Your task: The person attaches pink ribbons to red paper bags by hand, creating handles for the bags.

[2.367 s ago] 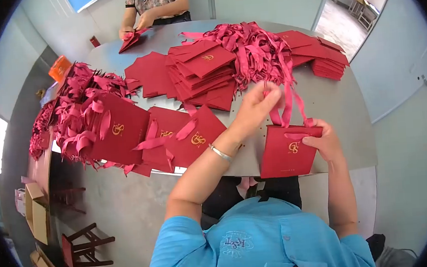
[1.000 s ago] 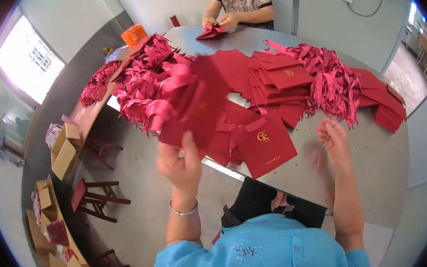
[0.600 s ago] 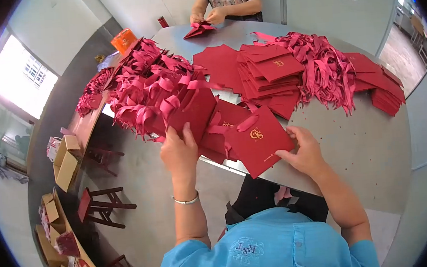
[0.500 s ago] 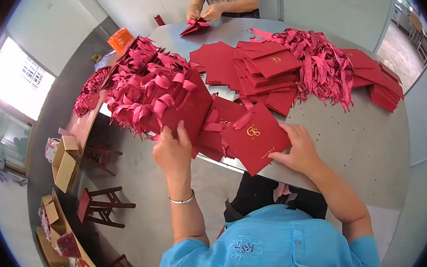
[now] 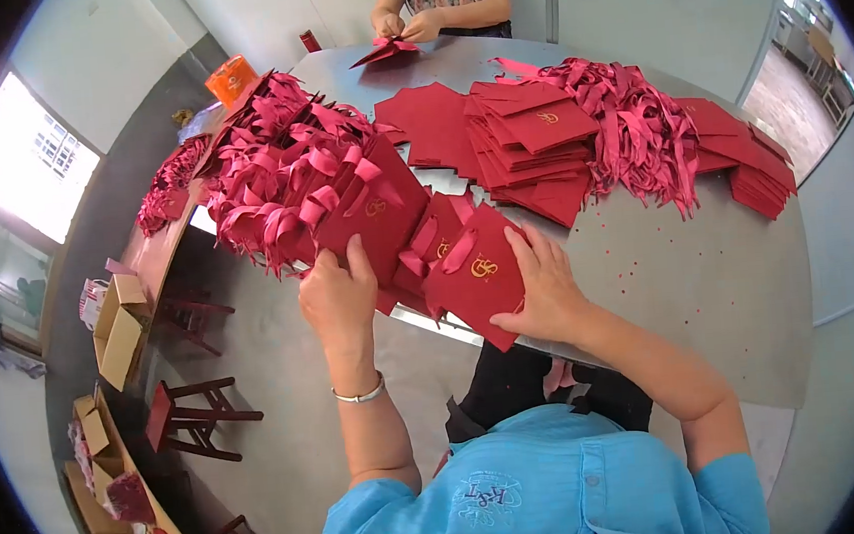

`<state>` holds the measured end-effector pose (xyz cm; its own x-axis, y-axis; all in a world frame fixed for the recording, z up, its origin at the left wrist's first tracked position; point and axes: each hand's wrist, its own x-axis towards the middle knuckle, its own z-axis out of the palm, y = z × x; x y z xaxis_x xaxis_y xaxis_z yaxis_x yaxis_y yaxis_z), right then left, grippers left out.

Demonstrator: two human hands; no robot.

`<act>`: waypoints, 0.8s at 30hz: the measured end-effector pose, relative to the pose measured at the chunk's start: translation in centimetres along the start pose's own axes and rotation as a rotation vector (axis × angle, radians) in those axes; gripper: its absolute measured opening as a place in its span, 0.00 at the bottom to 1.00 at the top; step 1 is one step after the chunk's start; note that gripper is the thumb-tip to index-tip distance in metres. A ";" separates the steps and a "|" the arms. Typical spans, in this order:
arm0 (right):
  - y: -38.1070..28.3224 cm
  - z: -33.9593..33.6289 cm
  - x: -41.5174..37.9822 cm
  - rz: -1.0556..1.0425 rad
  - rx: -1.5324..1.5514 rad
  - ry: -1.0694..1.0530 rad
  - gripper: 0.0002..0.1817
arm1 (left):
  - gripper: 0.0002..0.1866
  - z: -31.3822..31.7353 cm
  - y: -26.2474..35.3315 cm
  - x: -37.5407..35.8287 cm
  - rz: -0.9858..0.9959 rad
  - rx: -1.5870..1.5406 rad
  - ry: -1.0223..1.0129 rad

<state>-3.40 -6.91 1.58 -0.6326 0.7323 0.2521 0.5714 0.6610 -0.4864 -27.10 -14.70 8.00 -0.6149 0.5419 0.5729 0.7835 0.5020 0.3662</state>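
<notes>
My left hand (image 5: 339,292) is closed on the near edge of a row of red gift bags (image 5: 369,226) with pink ribbon handles, its thumb against the front one. My right hand (image 5: 547,288) grips a single red gift bag (image 5: 471,289) by its right edge, fingers over the top side and thumb on its face. That bag bears a gold monogram and a looped ribbon. Between the hands, more red bags (image 5: 434,228) with ribbons lie partly hidden behind the held one.
Flat red bags (image 5: 536,123) are piled across the table, beside a heap of loose pink ribbons (image 5: 642,130) and another red stack (image 5: 755,166). Opposite, a co-worker's hands (image 5: 418,25) work on a red bag. Cardboard boxes (image 5: 122,341) and stools (image 5: 198,416) stand at left.
My right hand has moved left with its bag, bringing it closer to the row of bags. My left hand stays at the row's edge, where a gold monogram now shows.
</notes>
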 end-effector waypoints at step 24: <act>-0.7 0.3 1.1 -0.038 -0.146 -0.123 0.77 | 0.17 -0.4 0.7 -3.2 0.058 -0.235 -0.264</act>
<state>-4.63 -6.63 1.94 -0.7096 0.6864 0.1593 0.6096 0.7114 -0.3497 -24.55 -16.31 6.71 -0.5467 0.7359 0.3994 0.7978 0.3131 0.5152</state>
